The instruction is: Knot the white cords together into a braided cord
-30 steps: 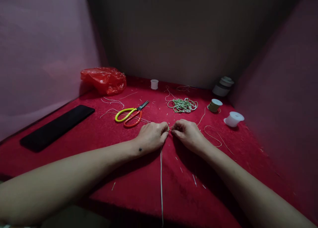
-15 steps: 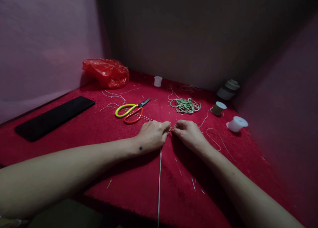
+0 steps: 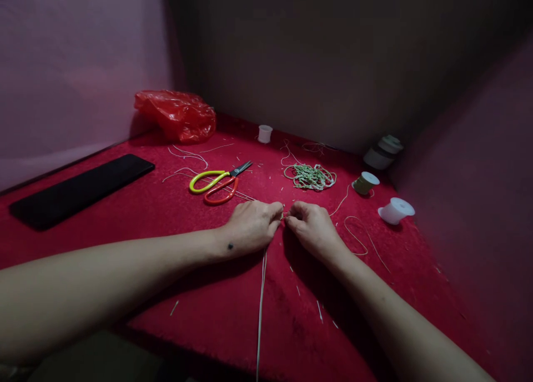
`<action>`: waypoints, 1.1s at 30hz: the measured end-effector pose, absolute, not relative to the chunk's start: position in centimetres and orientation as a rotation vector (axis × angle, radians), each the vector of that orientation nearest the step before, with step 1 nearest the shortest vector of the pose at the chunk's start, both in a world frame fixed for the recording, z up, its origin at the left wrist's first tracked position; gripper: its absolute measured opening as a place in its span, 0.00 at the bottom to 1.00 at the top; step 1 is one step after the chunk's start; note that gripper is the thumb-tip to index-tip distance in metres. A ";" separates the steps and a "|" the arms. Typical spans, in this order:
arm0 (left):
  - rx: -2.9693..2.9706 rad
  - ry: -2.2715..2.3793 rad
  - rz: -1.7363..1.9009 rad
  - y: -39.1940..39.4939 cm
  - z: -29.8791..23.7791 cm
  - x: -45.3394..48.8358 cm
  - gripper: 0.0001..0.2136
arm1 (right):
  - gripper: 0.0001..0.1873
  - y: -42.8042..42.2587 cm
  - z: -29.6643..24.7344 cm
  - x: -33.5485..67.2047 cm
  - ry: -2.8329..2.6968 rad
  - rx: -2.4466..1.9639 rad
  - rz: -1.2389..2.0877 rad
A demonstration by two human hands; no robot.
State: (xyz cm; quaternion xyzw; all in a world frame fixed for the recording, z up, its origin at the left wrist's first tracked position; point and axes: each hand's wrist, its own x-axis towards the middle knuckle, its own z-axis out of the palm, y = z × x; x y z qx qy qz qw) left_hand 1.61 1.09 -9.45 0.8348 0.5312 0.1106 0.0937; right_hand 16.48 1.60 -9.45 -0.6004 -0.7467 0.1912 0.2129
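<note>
**Both hands pinch a pale cord at the middle of the red counter**

The left hand and the right hand rest on the red counter with their fingertips almost meeting. Each hand is closed narrow, thumb against forefinger, on the same pale cord. The pinched spot sits in the small gap between the two hands. What the fingers hold there is too small to make out in detail. From under the left hand, the cord runs straight back toward the person and over the near edge of the counter.

Just beyond the left hand lie the scissors, with one yellow and one orange handle and the blades closed. Farther out on that side, a black strip lies flat, and a crumpled red plastic bag sits against the wall.

Beyond the right hand lies a tangled green-and-white pile. A small white cup stands farther back, near the wall. To the outer side of the right hand, a loose loop of cord lies close by on the cloth. Past it stand a tan spool and a white spool. A grey-and-white stack stands in the far corner, well apart from the hand. Short pale snippets are scattered over the cloth around both forearms.
</note>
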 end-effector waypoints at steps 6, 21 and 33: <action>2.457 1.557 0.375 1.0 -9.3 1.5 0.09 | 0.07 1.6 -9.9 16.7 -2.050 -1.604 0.550; 2.109 1.285 0.442 1.8 -8.6 0.5 0.09 | 0.08 1.2 -10.4 17.8 -1.941 -1.448 0.852; 2.269 1.285 0.460 1.6 -8.9 0.5 0.08 | 0.08 0.8 -9.9 18.0 -1.824 -1.429 1.006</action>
